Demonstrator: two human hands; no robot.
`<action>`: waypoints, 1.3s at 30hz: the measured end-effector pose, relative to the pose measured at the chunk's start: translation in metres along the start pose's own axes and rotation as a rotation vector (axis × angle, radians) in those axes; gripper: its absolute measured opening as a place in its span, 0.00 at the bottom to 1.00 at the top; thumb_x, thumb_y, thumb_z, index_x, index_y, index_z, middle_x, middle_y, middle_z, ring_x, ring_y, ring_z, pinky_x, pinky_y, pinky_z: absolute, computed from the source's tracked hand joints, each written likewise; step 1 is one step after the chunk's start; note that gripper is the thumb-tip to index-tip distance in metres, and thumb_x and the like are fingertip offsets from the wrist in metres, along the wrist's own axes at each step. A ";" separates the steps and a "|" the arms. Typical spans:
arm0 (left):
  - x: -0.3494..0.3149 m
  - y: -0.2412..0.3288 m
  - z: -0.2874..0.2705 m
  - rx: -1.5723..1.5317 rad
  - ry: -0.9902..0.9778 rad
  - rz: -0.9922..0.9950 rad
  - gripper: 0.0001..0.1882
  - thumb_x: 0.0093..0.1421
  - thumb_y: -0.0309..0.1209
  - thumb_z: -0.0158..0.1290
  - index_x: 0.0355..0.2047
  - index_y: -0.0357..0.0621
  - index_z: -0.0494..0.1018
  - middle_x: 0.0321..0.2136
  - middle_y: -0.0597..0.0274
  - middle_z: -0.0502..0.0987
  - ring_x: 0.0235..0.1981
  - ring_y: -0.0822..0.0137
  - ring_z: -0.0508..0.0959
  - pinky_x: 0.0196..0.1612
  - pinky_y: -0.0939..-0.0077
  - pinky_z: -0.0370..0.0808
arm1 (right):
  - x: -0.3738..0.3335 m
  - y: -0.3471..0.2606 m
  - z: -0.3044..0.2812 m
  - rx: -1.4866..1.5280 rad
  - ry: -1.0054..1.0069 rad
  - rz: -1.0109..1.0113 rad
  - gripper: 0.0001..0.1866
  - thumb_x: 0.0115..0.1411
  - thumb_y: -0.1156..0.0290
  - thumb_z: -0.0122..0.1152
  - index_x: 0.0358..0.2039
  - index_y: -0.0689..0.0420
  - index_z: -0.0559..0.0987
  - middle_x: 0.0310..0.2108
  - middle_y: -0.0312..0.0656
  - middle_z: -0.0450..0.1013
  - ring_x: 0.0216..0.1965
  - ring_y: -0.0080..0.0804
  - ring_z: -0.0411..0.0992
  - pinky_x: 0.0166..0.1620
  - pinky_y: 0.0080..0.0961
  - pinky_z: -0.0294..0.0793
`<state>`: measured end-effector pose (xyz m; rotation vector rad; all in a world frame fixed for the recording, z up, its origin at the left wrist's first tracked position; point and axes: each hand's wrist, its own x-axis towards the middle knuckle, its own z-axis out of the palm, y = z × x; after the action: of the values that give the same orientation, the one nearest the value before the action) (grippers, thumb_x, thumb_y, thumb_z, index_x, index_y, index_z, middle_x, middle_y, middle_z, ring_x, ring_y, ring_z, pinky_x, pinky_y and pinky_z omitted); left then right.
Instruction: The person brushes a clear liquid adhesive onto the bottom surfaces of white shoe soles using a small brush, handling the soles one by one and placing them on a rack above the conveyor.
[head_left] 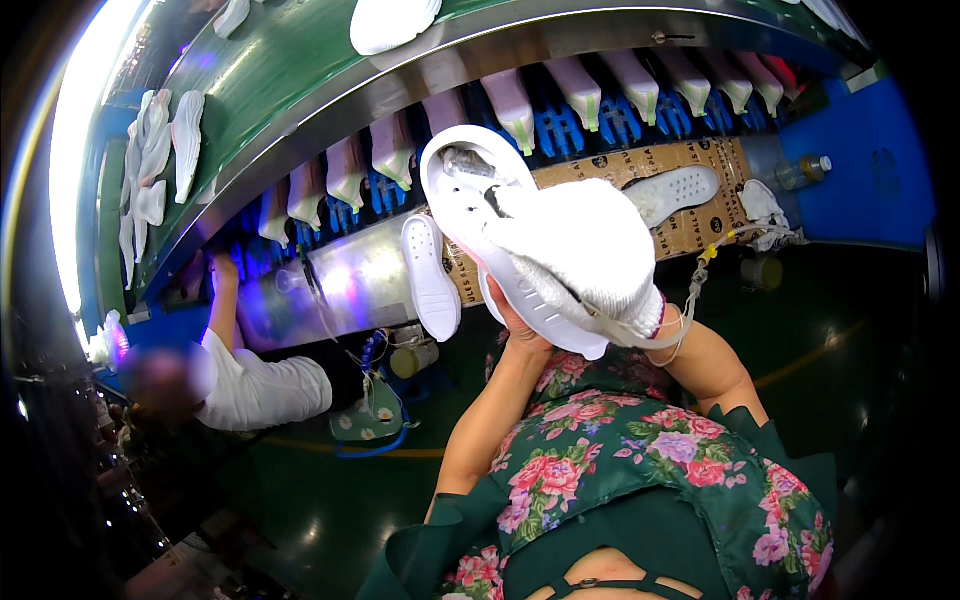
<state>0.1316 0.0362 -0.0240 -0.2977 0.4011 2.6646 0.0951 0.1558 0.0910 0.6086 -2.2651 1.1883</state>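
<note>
I hold a white shoe sole (462, 200) up in front of me, its inner side facing me. My left hand (517, 325) grips it from below, bare fingers under its rim. My right hand (575, 245), in a white knitted glove, lies over the sole's lower part and hides it. A thin cord runs from that wrist. Another white sole (430, 277) rests on the metal shelf (350, 280) just left of my hands.
A green conveyor belt (270, 70) above carries white soles (392, 22). Under it hangs a row of pink shoe lasts (510, 105) on blue holders. A perforated white sole (672, 192) lies on cardboard. Another person in white (262, 388) works at the left. White cloth (765, 210) and a bottle (802, 172) sit at right.
</note>
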 end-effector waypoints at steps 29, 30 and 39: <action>0.027 0.004 -0.014 0.049 -0.226 -0.054 0.44 0.63 0.68 0.42 0.70 0.54 0.54 0.63 0.52 0.66 0.62 0.52 0.68 0.65 0.51 0.67 | -0.007 -0.026 0.011 0.264 0.192 0.114 0.18 0.53 0.72 0.70 0.46 0.54 0.84 0.41 0.44 0.81 0.42 0.43 0.79 0.50 0.37 0.76; 0.027 0.007 -0.013 0.048 -0.206 -0.029 0.44 0.63 0.68 0.42 0.70 0.55 0.53 0.63 0.52 0.66 0.62 0.52 0.69 0.65 0.50 0.67 | -0.008 -0.020 0.006 0.188 0.170 0.155 0.15 0.55 0.72 0.70 0.45 0.54 0.85 0.37 0.43 0.81 0.41 0.43 0.79 0.48 0.37 0.77; 0.025 0.028 0.003 0.019 -0.133 0.091 0.48 0.60 0.72 0.42 0.72 0.58 0.51 0.64 0.50 0.65 0.63 0.49 0.69 0.65 0.47 0.67 | -0.013 -0.018 0.000 0.203 0.060 0.108 0.15 0.52 0.73 0.70 0.42 0.55 0.86 0.41 0.44 0.82 0.43 0.42 0.80 0.48 0.36 0.77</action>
<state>0.0967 0.0221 -0.0211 -0.0973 0.4064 2.7479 0.1162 0.1484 0.0941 0.5224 -2.1675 1.4819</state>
